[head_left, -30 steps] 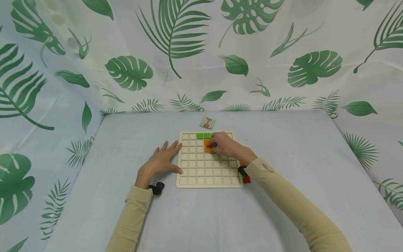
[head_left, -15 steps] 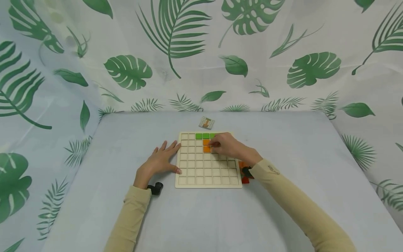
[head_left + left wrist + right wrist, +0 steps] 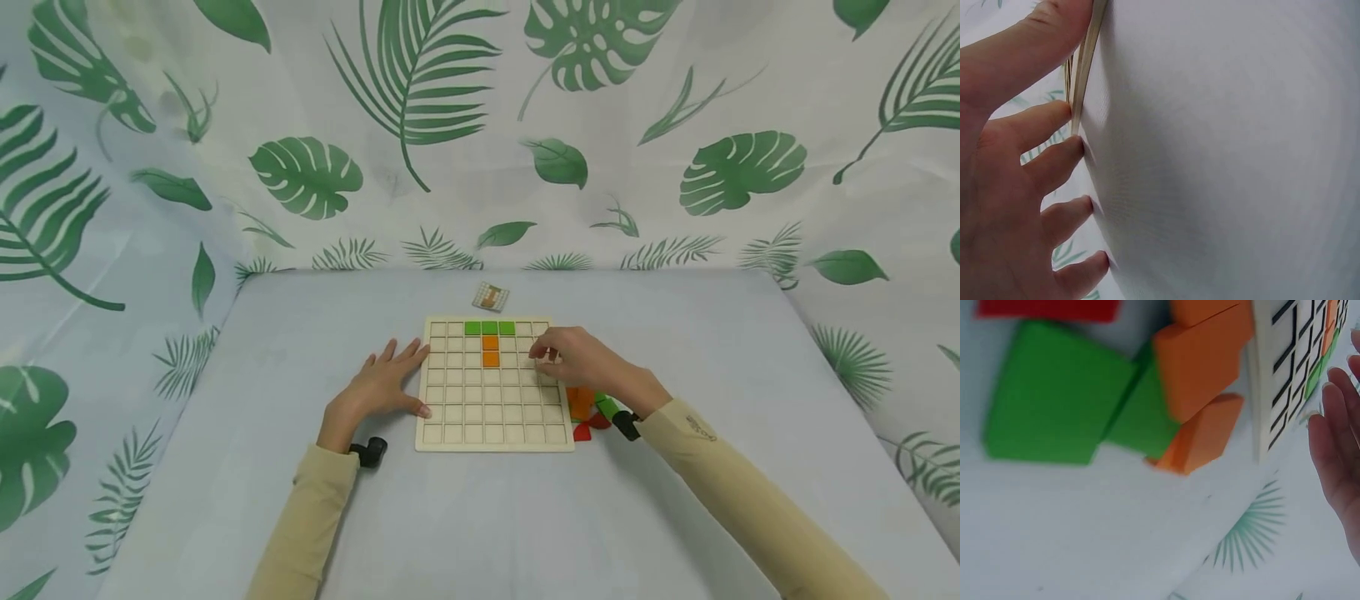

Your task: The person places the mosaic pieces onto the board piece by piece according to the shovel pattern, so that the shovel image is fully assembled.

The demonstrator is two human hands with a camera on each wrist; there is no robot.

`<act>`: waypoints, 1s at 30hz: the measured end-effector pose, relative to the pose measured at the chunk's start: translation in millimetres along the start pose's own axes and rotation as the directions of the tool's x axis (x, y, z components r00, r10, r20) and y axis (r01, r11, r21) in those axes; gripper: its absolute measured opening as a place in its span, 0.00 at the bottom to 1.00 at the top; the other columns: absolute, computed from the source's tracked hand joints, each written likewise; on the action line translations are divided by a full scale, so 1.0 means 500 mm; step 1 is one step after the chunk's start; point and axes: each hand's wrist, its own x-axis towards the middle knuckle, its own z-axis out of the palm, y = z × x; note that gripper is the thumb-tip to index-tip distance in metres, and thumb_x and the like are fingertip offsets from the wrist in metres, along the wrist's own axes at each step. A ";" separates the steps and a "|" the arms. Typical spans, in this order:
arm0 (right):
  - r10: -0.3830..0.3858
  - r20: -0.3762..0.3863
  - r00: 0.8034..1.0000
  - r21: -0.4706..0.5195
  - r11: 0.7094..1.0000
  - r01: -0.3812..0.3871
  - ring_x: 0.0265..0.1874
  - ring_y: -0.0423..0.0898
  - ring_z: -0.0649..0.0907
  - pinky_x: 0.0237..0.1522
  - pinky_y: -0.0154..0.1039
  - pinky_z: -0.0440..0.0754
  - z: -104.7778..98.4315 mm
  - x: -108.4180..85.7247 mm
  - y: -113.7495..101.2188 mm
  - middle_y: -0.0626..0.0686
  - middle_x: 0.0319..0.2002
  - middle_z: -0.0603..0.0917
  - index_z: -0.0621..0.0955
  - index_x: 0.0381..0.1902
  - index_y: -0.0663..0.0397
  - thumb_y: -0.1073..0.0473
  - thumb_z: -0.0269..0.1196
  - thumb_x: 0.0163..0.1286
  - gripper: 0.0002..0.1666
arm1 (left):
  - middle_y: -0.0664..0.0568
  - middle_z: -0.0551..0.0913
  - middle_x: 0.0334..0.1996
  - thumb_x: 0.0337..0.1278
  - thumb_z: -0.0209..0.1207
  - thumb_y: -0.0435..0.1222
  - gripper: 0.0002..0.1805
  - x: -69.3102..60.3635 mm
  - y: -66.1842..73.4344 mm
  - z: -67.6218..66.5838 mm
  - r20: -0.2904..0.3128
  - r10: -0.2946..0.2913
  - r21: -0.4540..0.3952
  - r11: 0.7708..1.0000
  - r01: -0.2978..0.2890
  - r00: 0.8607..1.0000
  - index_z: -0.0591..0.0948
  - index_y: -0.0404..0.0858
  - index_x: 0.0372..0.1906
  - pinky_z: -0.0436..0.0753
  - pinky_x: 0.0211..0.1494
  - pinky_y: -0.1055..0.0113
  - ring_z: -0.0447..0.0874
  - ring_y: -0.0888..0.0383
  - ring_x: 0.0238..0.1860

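A cream grid board (image 3: 454, 392) lies flat on the table. Three green square tiles (image 3: 489, 327) fill part of its top row, and two orange square tiles (image 3: 490, 343) run down below the middle one. My left hand (image 3: 378, 387) spreads its fingers on the table, thumb and a fingertip touching the board's left edge (image 3: 1088, 56). Over the board's upper right squares hovers my right hand (image 3: 583, 357), fingers loosely bent, no tile seen between them. The right wrist view shows this hand (image 3: 1341, 444) only in part, at its right border.
Loose orange tiles (image 3: 579, 403), green tiles (image 3: 1054, 400) and red tiles (image 3: 597, 421) lie heaped against the board's right edge, partly under my right wrist. Behind the board is a small patterned card (image 3: 491, 297). A leaf-print cloth (image 3: 450, 192) hangs at the back.
My right hand has moved off the orange tiles to the right, uncovering the third green tile and more of the loose heap. The left hand stays in place.
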 end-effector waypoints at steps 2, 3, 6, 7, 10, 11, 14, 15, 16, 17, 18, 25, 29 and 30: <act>0.031 0.013 0.999 0.000 1.000 -0.031 0.39 0.48 0.83 0.45 0.43 0.86 0.002 -0.013 0.006 0.52 0.41 0.88 0.88 0.46 0.60 0.62 0.70 0.68 0.10 | 0.47 0.45 0.84 0.50 0.75 0.51 0.61 -0.001 0.000 0.005 0.013 -0.006 -0.008 1.000 0.006 1.000 0.52 0.43 0.84 0.38 0.83 0.36 0.32 0.37 0.83; 0.040 0.014 0.999 0.003 0.999 -0.040 0.39 0.48 0.83 0.45 0.42 0.86 0.003 -0.019 0.009 0.52 0.40 0.88 0.88 0.46 0.60 0.63 0.70 0.68 0.10 | 0.47 0.45 0.84 0.51 0.75 0.51 0.61 -0.002 0.000 0.007 0.017 -0.006 -0.010 1.000 0.006 1.000 0.52 0.44 0.84 0.37 0.83 0.36 0.32 0.37 0.83; 0.059 0.008 0.998 0.007 0.998 -0.059 0.39 0.47 0.82 0.44 0.42 0.85 0.003 -0.034 0.019 0.52 0.40 0.87 0.88 0.47 0.61 0.63 0.70 0.68 0.11 | 0.47 0.45 0.84 0.51 0.75 0.52 0.61 -0.003 0.001 0.010 0.017 0.000 -0.017 1.000 0.001 1.000 0.52 0.44 0.84 0.37 0.83 0.36 0.31 0.37 0.83; 0.060 0.005 0.998 0.006 0.998 -0.060 0.39 0.47 0.83 0.44 0.42 0.85 0.003 -0.038 0.022 0.53 0.40 0.87 0.88 0.47 0.61 0.63 0.69 0.68 0.12 | 0.47 0.45 0.84 0.51 0.75 0.52 0.61 -0.003 0.001 0.010 0.016 0.002 -0.020 1.000 -0.002 1.000 0.52 0.44 0.84 0.37 0.83 0.36 0.31 0.37 0.83; 0.072 0.000 0.997 0.013 0.997 -0.072 0.39 0.48 0.83 0.44 0.43 0.86 0.001 -0.049 0.032 0.54 0.41 0.87 0.88 0.49 0.63 0.65 0.68 0.67 0.13 | 0.46 0.45 0.84 0.51 0.75 0.51 0.61 -0.003 0.000 0.009 0.016 0.009 -0.022 1.000 -0.009 1.000 0.52 0.43 0.84 0.37 0.83 0.35 0.31 0.37 0.83; 0.077 -0.002 0.997 0.016 0.997 -0.077 0.40 0.48 0.83 0.44 0.43 0.86 0.001 -0.052 0.035 0.55 0.42 0.87 0.88 0.49 0.63 0.65 0.68 0.67 0.13 | 0.47 0.45 0.84 0.51 0.75 0.51 0.61 -0.002 -0.001 0.008 0.016 0.008 -0.022 1.000 -0.008 1.000 0.52 0.44 0.84 0.37 0.83 0.35 0.31 0.37 0.83; 0.087 -0.008 0.996 0.022 0.996 -0.087 0.40 0.50 0.84 0.45 0.45 0.87 -0.003 -0.060 0.043 0.56 0.43 0.87 0.87 0.50 0.64 0.66 0.67 0.67 0.14 | 0.46 0.45 0.84 0.51 0.75 0.52 0.61 -0.001 -0.002 0.005 0.007 0.012 -0.012 1.000 -0.012 1.000 0.52 0.43 0.84 0.38 0.83 0.35 0.32 0.36 0.83; 0.089 -0.012 0.996 0.022 0.996 -0.089 0.40 0.50 0.84 0.45 0.45 0.87 -0.004 -0.063 0.046 0.56 0.43 0.87 0.87 0.50 0.64 0.66 0.67 0.67 0.14 | 0.45 0.46 0.84 0.51 0.75 0.52 0.61 -0.001 -0.002 0.004 0.003 0.014 -0.010 1.000 -0.014 1.000 0.52 0.42 0.84 0.38 0.83 0.34 0.32 0.35 0.83; 0.091 -0.015 0.996 0.021 0.996 -0.091 0.40 0.50 0.84 0.45 0.45 0.87 -0.005 -0.065 0.048 0.56 0.43 0.87 0.87 0.50 0.64 0.66 0.68 0.67 0.15 | 0.45 0.46 0.84 0.50 0.75 0.52 0.61 -0.001 -0.002 0.002 0.000 0.014 -0.008 1.000 -0.014 1.000 0.52 0.42 0.84 0.38 0.83 0.35 0.32 0.35 0.83; 0.092 -0.019 0.996 0.018 0.996 -0.092 0.40 0.50 0.84 0.44 0.44 0.87 -0.006 -0.067 0.051 0.56 0.42 0.87 0.88 0.50 0.64 0.66 0.68 0.67 0.15 | 0.45 0.46 0.84 0.50 0.75 0.52 0.61 -0.001 -0.002 0.000 -0.004 0.014 -0.006 1.000 -0.014 1.000 0.53 0.42 0.84 0.38 0.83 0.35 0.32 0.35 0.83; 0.093 -0.023 0.995 0.015 0.996 -0.093 0.40 0.50 0.84 0.44 0.44 0.87 -0.007 -0.070 0.054 0.56 0.41 0.87 0.88 0.50 0.64 0.65 0.69 0.67 0.15 | 0.45 0.46 0.84 0.50 0.75 0.52 0.61 -0.001 -0.001 -0.001 -0.004 0.014 -0.006 1.000 -0.014 1.000 0.53 0.42 0.84 0.38 0.83 0.35 0.32 0.35 0.83; 0.078 -0.057 0.995 -0.015 0.997 -0.079 0.40 0.51 0.84 0.44 0.47 0.87 -0.002 -0.098 0.078 0.56 0.42 0.87 0.89 0.46 0.64 0.64 0.72 0.66 0.13 | 0.45 0.45 0.84 0.51 0.75 0.51 0.61 -0.001 0.001 -0.003 0.012 0.012 -0.016 1.000 -0.011 1.000 0.52 0.42 0.84 0.37 0.83 0.35 0.31 0.36 0.83; 0.056 -0.058 0.997 -0.015 0.998 -0.057 0.44 0.53 0.85 0.48 0.50 0.88 0.004 -0.109 0.088 0.57 0.45 0.88 0.89 0.46 0.62 0.65 0.71 0.66 0.12 | 0.45 0.46 0.84 0.50 0.76 0.51 0.61 -0.004 0.003 -0.003 0.016 0.004 -0.013 1.000 -0.004 1.000 0.53 0.42 0.84 0.38 0.83 0.36 0.32 0.36 0.83; 0.049 -0.056 0.997 -0.012 0.999 -0.049 0.44 0.54 0.85 0.49 0.51 0.88 0.005 -0.112 0.090 0.57 0.46 0.88 0.89 0.46 0.62 0.66 0.71 0.66 0.11 | 0.45 0.46 0.84 0.50 0.76 0.51 0.61 -0.004 0.003 -0.003 0.015 0.004 -0.008 1.000 -0.004 1.000 0.53 0.42 0.84 0.38 0.83 0.35 0.32 0.35 0.83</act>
